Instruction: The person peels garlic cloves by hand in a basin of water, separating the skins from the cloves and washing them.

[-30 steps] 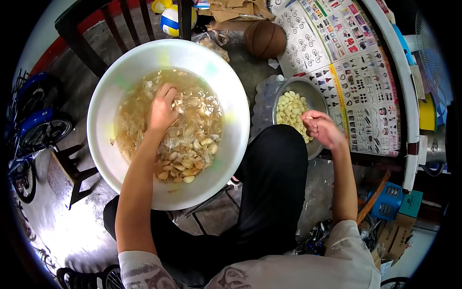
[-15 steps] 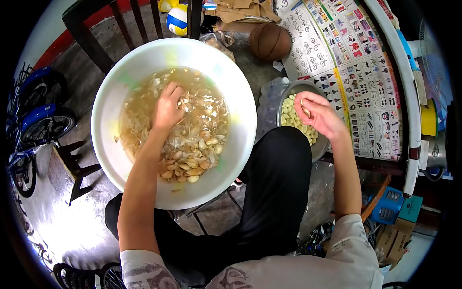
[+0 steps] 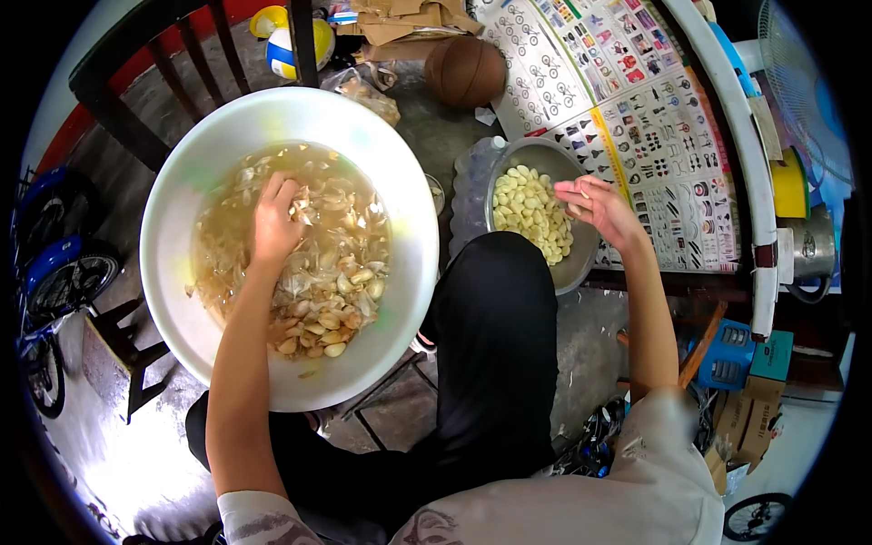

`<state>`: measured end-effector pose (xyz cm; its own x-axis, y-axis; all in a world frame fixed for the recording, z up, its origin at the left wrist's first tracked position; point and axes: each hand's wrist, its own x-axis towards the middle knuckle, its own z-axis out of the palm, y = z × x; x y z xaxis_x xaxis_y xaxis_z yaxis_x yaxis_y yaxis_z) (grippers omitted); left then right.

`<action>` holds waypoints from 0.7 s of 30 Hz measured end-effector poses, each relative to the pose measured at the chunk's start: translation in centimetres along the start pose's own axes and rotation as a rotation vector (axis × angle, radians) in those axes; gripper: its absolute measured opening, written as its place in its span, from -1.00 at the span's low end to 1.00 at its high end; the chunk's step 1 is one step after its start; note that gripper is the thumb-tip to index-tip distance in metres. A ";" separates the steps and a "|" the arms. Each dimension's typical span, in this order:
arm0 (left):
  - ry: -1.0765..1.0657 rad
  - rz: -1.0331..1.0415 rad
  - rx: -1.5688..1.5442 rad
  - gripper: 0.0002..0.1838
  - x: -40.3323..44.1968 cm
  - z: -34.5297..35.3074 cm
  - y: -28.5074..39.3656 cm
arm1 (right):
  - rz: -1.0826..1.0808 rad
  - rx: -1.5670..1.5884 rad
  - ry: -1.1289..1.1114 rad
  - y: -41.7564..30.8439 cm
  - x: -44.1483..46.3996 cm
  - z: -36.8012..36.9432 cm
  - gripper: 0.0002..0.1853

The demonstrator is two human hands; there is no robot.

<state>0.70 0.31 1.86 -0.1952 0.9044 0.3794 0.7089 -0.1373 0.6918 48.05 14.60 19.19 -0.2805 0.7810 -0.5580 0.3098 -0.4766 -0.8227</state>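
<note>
A wide white basin (image 3: 413, 218) holds cloudy water with floating garlic skins (image 3: 341, 195) and unpeeled garlic cloves (image 3: 322, 327) heaped at its near side. My left hand (image 3: 277, 222) is in the basin with its fingers curled down among the skins; what they grip, if anything, is hidden. On the right, a metal bowl (image 3: 577, 263) contains many peeled garlic cloves (image 3: 527, 209). Above the bowl's right side is my right hand (image 3: 601, 211), fingers stretched out toward the cloves, with nothing visible held in them.
Beside the bowl lies clear plastic packaging (image 3: 472, 191). A table covered with a printed sheet (image 3: 627, 136) stands to the right. Behind the basin are a dark wooden chair (image 3: 118, 113), a basketball (image 3: 465, 71) and a volleyball (image 3: 282, 56). A small stool (image 3: 132, 350) stands at left.
My right hand's fingers have gone from a pinch to stretched out over the bowl. My left hand stays curled in the basin. The whole view has shifted a little.
</note>
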 end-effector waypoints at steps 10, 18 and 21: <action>-0.010 -0.007 0.034 -0.69 0.0 0.0 0.2 | -0.158 -0.688 0.263 2.6 -0.5 -2.6 -0.80; -0.042 -0.017 0.046 -0.62 0.1 0.0 -0.1 | -0.309 -0.702 0.324 1.5 -0.2 -0.3 -0.80; -0.043 -0.050 0.035 -0.49 -0.4 0.4 -0.7 | -0.457 -0.310 0.127 -3.9 -1.1 6.3 -0.84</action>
<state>0.52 0.23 1.03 -0.2022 0.9265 0.3175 0.7222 -0.0779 0.6873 41.43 13.07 22.29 -0.3433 0.9316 -0.1196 0.4405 0.0473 -0.8965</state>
